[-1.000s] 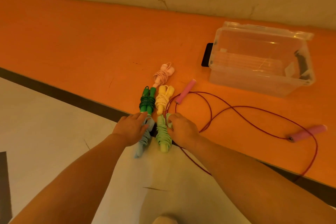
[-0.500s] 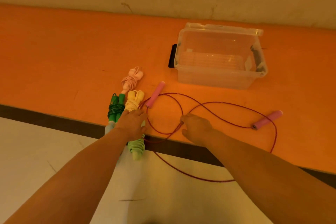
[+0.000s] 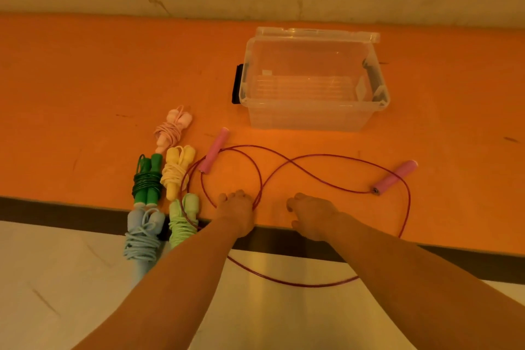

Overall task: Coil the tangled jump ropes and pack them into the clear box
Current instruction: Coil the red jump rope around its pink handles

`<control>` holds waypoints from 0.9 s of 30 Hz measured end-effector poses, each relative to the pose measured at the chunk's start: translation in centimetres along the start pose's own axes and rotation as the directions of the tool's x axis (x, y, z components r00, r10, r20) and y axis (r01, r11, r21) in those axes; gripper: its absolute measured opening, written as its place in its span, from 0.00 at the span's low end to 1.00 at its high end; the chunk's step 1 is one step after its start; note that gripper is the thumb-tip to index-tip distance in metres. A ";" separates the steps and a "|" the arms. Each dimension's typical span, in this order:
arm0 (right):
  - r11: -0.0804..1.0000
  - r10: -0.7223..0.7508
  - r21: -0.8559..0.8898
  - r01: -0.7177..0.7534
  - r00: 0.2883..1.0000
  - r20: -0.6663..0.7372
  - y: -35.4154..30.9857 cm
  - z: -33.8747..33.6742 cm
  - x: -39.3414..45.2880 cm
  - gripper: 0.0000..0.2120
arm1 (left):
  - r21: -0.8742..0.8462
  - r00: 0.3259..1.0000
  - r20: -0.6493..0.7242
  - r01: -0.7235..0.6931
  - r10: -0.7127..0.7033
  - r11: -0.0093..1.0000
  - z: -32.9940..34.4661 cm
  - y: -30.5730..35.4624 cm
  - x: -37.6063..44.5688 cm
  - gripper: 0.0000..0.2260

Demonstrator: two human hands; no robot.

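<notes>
**A:** What are the fingers doing?

**B:** The left hand (image 3: 237,212) lies on the orange mat (image 3: 85,88), fingers curled, right against a loop of the red rope (image 3: 312,156). Whether it pinches the cord or only touches it, I cannot tell. The right hand (image 3: 311,213) hovers just beside, fingers loosely curled, holding nothing.

**A:** What could go wrong?

**B:** The cord crosses itself between the hands. I'd guess a pull there could tighten the crossing into a knot, or drag one pink handle (image 3: 214,150) into the light green bundle (image 3: 183,221) and snag it.

**A:** And the rope itself?

**B:** Thin, dark red, sprawled in wide loops from the mat over the black strip (image 3: 56,212) onto the pale floor (image 3: 56,278); the other pink handle (image 3: 396,177) lies well off to the right. Five more ropes sit coiled on the left. The clear box (image 3: 309,113) stands open beyond, nothing inside.
</notes>
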State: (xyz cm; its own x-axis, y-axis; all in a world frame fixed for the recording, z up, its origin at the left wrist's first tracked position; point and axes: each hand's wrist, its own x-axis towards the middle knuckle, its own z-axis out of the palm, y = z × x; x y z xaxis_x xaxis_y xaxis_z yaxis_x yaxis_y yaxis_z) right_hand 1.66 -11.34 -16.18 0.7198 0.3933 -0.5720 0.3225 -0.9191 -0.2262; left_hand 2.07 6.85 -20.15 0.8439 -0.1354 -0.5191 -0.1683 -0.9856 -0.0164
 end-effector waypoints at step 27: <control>0.983 0.124 -0.132 -0.123 0.992 0.000 6.4 -1.3 -4.9 0.20 | -0.567 0.980 -0.167 -0.188 0.112 0.802 -0.6 6.9 -0.5 0.11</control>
State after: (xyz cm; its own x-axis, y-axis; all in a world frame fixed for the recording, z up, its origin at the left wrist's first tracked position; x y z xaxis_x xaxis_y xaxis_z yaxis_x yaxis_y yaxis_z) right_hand 0.98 -19.11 -13.81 0.7542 0.2759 -0.5959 0.3099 -0.9496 -0.0474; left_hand 0.77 0.10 -19.48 0.8931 -0.2596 -0.3674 -0.0047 -0.8221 0.5693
